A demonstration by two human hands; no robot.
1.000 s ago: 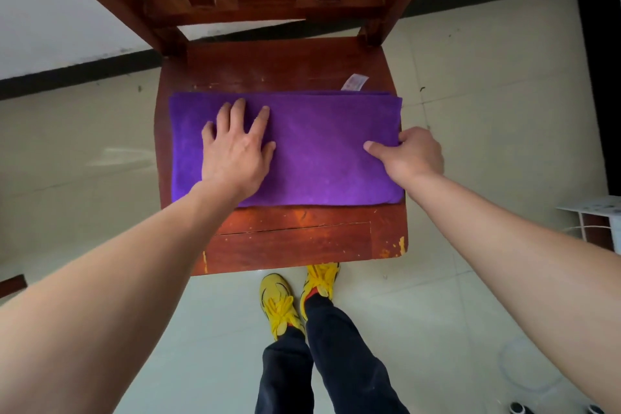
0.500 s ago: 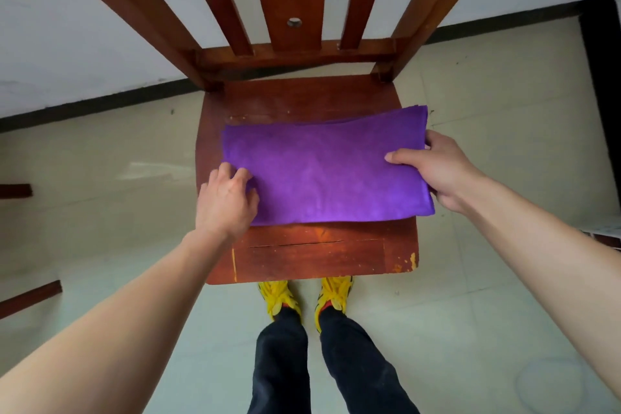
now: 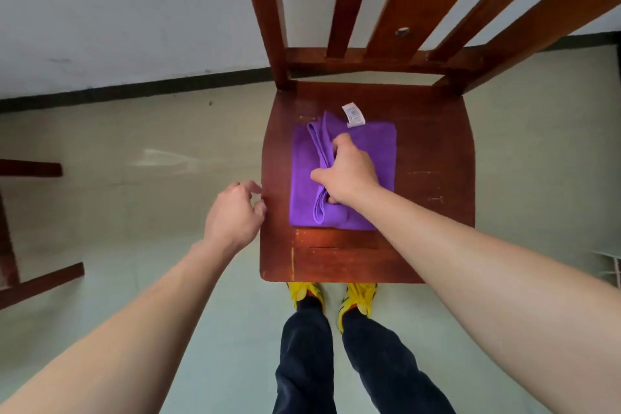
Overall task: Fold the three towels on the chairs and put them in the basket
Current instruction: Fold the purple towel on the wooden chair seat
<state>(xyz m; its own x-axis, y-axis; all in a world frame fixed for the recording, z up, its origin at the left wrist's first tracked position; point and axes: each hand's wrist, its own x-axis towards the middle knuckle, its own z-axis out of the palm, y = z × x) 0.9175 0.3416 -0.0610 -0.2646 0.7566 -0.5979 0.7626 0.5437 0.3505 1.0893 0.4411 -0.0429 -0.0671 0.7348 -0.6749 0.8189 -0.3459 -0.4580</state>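
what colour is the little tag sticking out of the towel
White with faint grey print, seen in the head view: the tag sits at the purple towel's far edge.

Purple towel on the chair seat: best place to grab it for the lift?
Probably the loose layered edges running down the middle of the purple towel, where the right hand already pinches them. Come from above, fingers under the flap. Pinching every layer there should keep the fold together; the left hand is free.
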